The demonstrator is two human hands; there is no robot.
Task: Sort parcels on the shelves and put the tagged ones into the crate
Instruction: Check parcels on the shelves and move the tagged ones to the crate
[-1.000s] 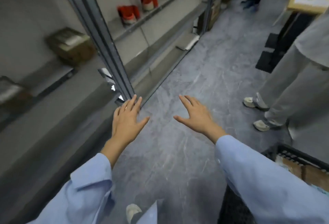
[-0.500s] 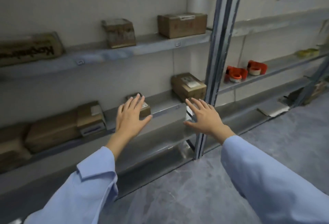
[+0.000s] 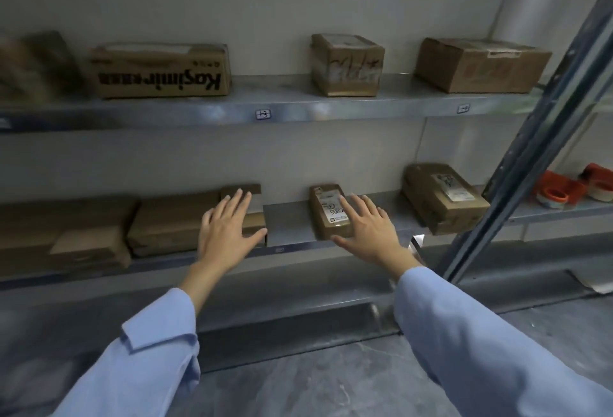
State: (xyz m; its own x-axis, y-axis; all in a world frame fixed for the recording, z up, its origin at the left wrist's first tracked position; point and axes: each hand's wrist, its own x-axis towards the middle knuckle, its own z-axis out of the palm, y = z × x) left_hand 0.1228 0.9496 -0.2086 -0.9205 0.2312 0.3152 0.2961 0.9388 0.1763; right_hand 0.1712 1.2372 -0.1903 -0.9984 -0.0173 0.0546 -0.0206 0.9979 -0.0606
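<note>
One box (image 3: 161,71) — its upside-down print reads "Kasimir".

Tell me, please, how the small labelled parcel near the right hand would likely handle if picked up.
The small labelled parcel looks like squared cardboard, so probably stiff. It lies flat and low on the shelf, so it should slide rather than tip. Its size suggests it is light.

Two grey metal shelves (image 3: 298,111) carry brown cardboard parcels (image 3: 346,65); orange tape dispensers (image 3: 557,191) lie rightward.
</note>
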